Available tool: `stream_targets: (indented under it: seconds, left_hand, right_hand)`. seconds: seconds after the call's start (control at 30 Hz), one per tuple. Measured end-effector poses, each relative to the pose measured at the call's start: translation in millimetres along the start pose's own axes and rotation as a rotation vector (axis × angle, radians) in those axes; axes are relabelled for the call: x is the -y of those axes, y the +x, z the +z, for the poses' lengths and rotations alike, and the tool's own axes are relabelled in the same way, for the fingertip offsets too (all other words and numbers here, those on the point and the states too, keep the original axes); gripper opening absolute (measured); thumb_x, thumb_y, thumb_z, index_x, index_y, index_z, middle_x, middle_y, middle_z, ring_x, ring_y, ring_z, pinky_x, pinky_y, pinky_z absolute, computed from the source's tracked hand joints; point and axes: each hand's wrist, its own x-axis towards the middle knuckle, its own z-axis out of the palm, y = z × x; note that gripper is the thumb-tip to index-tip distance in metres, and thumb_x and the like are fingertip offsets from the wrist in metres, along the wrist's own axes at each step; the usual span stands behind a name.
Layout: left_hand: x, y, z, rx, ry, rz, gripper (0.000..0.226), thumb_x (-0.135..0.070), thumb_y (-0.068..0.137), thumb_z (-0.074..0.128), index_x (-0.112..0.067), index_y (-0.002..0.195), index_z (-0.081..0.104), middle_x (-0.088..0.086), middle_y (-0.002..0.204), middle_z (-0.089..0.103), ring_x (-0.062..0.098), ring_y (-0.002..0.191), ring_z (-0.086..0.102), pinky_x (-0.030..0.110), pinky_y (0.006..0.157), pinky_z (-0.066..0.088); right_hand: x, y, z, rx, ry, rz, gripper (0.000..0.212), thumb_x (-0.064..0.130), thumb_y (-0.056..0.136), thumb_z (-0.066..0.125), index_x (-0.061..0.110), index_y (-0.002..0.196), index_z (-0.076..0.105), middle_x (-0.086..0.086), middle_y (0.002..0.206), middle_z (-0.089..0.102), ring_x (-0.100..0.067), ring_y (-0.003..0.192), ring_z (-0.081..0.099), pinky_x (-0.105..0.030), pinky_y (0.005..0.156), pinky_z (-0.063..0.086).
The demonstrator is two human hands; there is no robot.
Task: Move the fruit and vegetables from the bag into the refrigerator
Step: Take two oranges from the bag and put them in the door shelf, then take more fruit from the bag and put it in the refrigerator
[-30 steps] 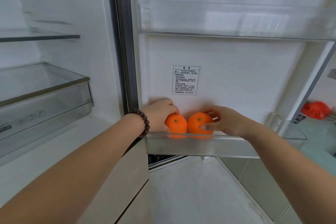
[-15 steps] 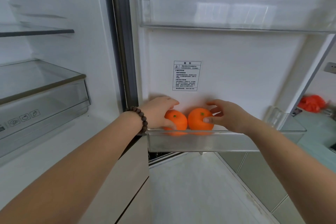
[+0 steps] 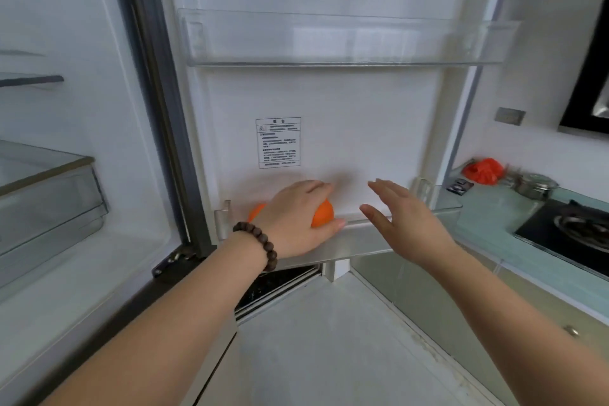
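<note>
Two oranges sit in the lower door shelf (image 3: 362,241) of the open refrigerator. My left hand (image 3: 296,217), with a bead bracelet at the wrist, lies cupped over them, thumb under the right orange (image 3: 324,214). Only a sliver of the left orange (image 3: 255,212) shows past the hand. My right hand (image 3: 402,217) hovers just right of them, fingers spread, holding nothing. The red bag (image 3: 484,170) lies on the counter at the right, beyond the door.
An upper door shelf (image 3: 346,39) stands above the hands. Glass shelves and a crisper drawer (image 3: 49,194) are in the refrigerator body at left. A metal pot (image 3: 535,184) and a stove (image 3: 576,231) are on the right counter.
My right hand has let go of the right orange and drawn back to the right, open. My left hand has slid right to cover both oranges.
</note>
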Motion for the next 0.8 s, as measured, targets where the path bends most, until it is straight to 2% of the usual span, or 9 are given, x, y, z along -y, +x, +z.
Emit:
stream_targets:
  seconds: [0.1, 0.23, 0.47, 0.63, 0.8]
  left_hand:
    - [-33.3, 14.0, 19.8, -0.009, -0.044, 0.104, 0.068, -0.053, 0.089, 0.047, -0.016, 0.143, 0.030, 0.000, 0.147, 0.036, 0.014, 0.134, 0.030, 0.025, 0.108, 0.022]
    - [-85.8, 33.0, 55.5, -0.009, -0.111, 0.230, 0.066, -0.052, 0.089, 0.046, -0.016, 0.143, 0.031, 0.001, 0.144, 0.039, 0.018, 0.133, 0.033, 0.033, 0.110, 0.028]
    - [-222.3, 41.9, 139.5, 0.076, -0.281, 0.437, 0.065, -0.050, 0.091, 0.043, -0.016, 0.144, 0.029, 0.000, 0.146, 0.036, 0.017, 0.133, 0.033, 0.035, 0.110, 0.029]
    - [-322.5, 29.9, 199.4, 0.144, -0.402, 0.553, 0.063, -0.044, 0.090, 0.050, -0.011, 0.141, 0.034, 0.002, 0.137, 0.045, 0.021, 0.126, 0.042, 0.037, 0.105, 0.034]
    - [-427.7, 7.9, 243.7, 0.174, -0.508, 0.611, 0.065, -0.042, 0.089, 0.051, -0.009, 0.142, 0.032, 0.008, 0.140, 0.043, 0.022, 0.131, 0.036, 0.037, 0.109, 0.030]
  right_hand:
    - [-22.2, -31.4, -14.3, -0.043, -0.021, 0.085, 0.054, 0.042, 0.095, 0.044, 0.017, 0.142, 0.037, -0.002, 0.152, 0.032, -0.016, 0.141, 0.024, -0.029, 0.112, 0.022]
    - [-59.5, -81.9, -35.9, -0.098, -0.046, 0.248, 0.053, 0.039, 0.095, 0.046, 0.014, 0.141, 0.039, -0.006, 0.151, 0.033, -0.021, 0.140, 0.027, -0.030, 0.112, 0.022]
    - [-130.8, -209.2, -84.0, -0.197, -0.174, 0.603, 0.052, 0.040, 0.095, 0.046, 0.015, 0.141, 0.040, -0.005, 0.152, 0.031, -0.022, 0.141, 0.024, -0.032, 0.112, 0.022]
    - [-176.1, -299.2, -122.7, -0.255, -0.248, 0.809, 0.051, 0.038, 0.095, 0.047, 0.017, 0.140, 0.040, -0.004, 0.153, 0.030, -0.021, 0.142, 0.023, -0.034, 0.111, 0.027]
    - [-214.0, -386.8, -163.8, -0.323, -0.312, 0.983, 0.050, 0.038, 0.094, 0.048, 0.016, 0.139, 0.042, -0.005, 0.153, 0.030, -0.021, 0.142, 0.023, -0.034, 0.111, 0.027]
